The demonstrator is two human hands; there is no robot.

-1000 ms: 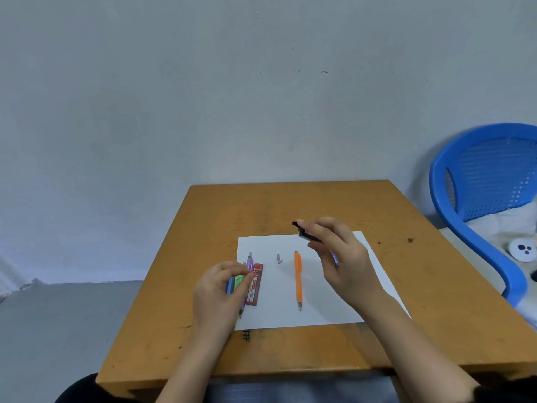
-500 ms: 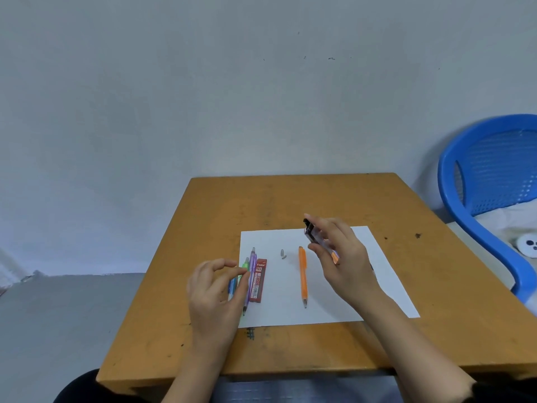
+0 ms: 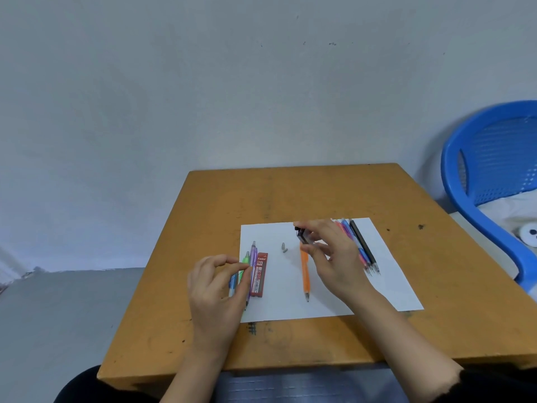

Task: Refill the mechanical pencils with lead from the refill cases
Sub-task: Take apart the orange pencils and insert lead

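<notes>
On the white paper (image 3: 290,303) lies an orange mechanical pencil (image 3: 304,276), tip toward me. My right hand (image 3: 334,260) pinches a small clear lead refill case with a black cap (image 3: 302,234) just above the pencil's far end. A red lead refill case (image 3: 259,274) lies flat on the paper's left side, beside purple (image 3: 253,253), green (image 3: 246,258) and blue (image 3: 232,285) pencils. My left hand (image 3: 216,289) hovers over these, thumb and forefinger tips pinched together; nothing shows between them. Two small grey caps (image 3: 284,247) lie on the paper.
A bundle of several pencils (image 3: 363,248) lies at the paper's right, behind my right hand. The paper sits on a small wooden table (image 3: 290,199). A blue plastic chair (image 3: 488,175) holding white cloth stands at the right. The wall is close behind.
My right hand has carried the clear case down over the orange pencil's far end, uncovering the bundle of pencils. My left fingers have lifted off the pencils and closed into a pinch.
</notes>
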